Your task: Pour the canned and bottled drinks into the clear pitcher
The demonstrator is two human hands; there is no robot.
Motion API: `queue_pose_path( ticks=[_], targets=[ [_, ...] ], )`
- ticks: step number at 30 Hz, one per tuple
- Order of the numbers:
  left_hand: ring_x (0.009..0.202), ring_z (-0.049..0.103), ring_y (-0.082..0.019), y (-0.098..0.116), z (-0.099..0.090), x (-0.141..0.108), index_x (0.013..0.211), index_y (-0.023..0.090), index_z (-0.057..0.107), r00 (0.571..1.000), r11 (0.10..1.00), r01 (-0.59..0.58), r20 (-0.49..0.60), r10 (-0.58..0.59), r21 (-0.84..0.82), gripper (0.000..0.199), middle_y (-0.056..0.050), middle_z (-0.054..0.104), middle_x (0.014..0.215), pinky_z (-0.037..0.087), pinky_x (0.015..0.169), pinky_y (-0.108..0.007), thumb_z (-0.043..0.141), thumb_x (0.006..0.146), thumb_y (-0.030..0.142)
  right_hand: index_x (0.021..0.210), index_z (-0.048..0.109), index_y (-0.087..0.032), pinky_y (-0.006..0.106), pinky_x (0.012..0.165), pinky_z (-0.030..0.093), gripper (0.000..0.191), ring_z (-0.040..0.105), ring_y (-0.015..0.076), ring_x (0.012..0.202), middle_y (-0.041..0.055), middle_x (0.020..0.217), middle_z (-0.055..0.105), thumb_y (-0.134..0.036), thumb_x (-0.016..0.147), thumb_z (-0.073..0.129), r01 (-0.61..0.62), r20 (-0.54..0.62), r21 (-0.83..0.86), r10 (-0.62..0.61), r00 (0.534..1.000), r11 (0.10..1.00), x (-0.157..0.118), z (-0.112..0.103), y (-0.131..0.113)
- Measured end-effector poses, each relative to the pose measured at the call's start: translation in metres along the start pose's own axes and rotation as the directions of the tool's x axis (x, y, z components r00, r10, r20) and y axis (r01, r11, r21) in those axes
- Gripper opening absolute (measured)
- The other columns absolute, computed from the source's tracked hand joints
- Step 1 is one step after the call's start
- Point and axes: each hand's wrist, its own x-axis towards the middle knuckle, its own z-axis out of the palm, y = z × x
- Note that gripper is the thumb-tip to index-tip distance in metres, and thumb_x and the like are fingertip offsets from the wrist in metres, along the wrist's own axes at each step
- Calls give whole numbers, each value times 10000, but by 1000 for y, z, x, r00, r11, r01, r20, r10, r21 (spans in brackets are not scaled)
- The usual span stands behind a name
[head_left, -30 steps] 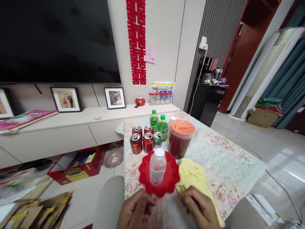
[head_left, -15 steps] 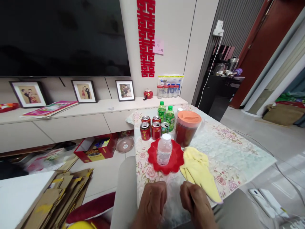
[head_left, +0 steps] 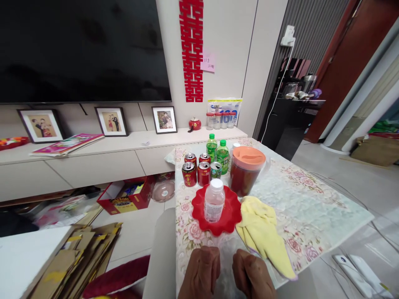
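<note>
My left hand [head_left: 202, 272] is a closed fist at the near edge of the table, with nothing showing in it. My right hand [head_left: 252, 272] is likewise curled into a fist, a short gap to its right. Just beyond them a clear plastic bottle [head_left: 214, 203] with a white cap stands on a red scalloped plate [head_left: 232, 226]. Beside my right hand lies a yellow cloth [head_left: 264, 232]. Behind the plate are several red cans [head_left: 189, 174], a green can [head_left: 215, 170], two green-capped bottles [head_left: 222, 158] and a pitcher [head_left: 245, 178] with an orange lid.
A floral tablecloth [head_left: 299, 224] covers the table. Beyond it runs a white cabinet [head_left: 137, 141] with framed photos, several jars [head_left: 218, 120] and a red pot. Flattened cardboard [head_left: 75, 261] and a red box [head_left: 124, 199] are on the floor to the left.
The view has shifted slightly, so the tabletop things sit a little lower. Both fists stay closed; they appear slightly lower and closer together.
</note>
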Motion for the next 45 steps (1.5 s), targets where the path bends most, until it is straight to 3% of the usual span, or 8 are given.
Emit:
queue_pose_path(
  ticks=[10,17,21,24,30,36,40,45],
  targets=[
    [590,400,-192,-10,-4,5,582,278,394,998,996,61,-15,-62,-60,736,3,416,592,423,685,-357,141,948,864,543,419,-239,310,542,156,728,258,100,506,-63,503,313,-893,858,475,-105,28,15,105,994,994,11,3,16],
    [672,553,-208,1,-30,15,667,249,642,988,987,-151,-52,148,-57,806,-47,617,689,461,691,-342,184,972,839,571,496,-225,293,517,192,699,281,113,502,-54,500,335,-859,865,501,-34,-12,-64,33,999,997,19,-2,15],
    [915,660,-271,13,-49,30,947,256,768,949,972,-233,-215,232,21,693,-94,723,985,544,801,-372,348,974,806,688,635,-235,289,482,304,563,424,147,515,-20,553,491,-744,912,546,58,-21,-304,-67,998,951,32,-22,-15],
    [1254,623,-360,17,-51,50,1206,261,735,901,960,-256,-332,280,113,608,-136,687,1302,536,1025,-466,614,890,766,798,707,-253,284,556,443,415,592,174,615,4,682,657,-601,973,566,207,-25,-503,-254,967,839,50,-34,-53],
    [1485,440,-467,14,-26,103,1552,155,408,877,930,-296,-325,355,220,1134,-252,482,1560,357,1218,-633,887,662,670,1126,713,-225,330,685,538,320,696,203,756,61,940,722,-484,1010,564,419,103,-806,-598,795,418,98,-21,-119],
    [1321,597,-435,10,-1,130,1379,130,558,876,912,-265,-318,363,312,669,-251,624,1390,433,1135,-608,708,821,467,1098,694,-196,300,525,387,384,737,254,713,104,987,730,-541,996,560,208,221,-975,-305,926,-73,124,20,-138],
    [1177,663,-379,7,1,134,1277,176,623,859,898,-309,-312,405,314,466,-193,685,1264,516,1017,-536,617,871,406,1010,685,-177,305,559,405,427,756,274,781,126,943,739,-542,1048,466,201,225,-970,-196,955,-134,127,32,-143],
    [1175,652,-398,8,-2,135,1204,165,652,857,868,-309,-282,431,388,455,-198,690,1233,511,1016,-553,638,824,414,1041,702,-159,339,632,461,333,732,280,849,126,1026,719,-427,1030,505,276,281,-960,-142,949,-53,130,29,-152]
  ],
)
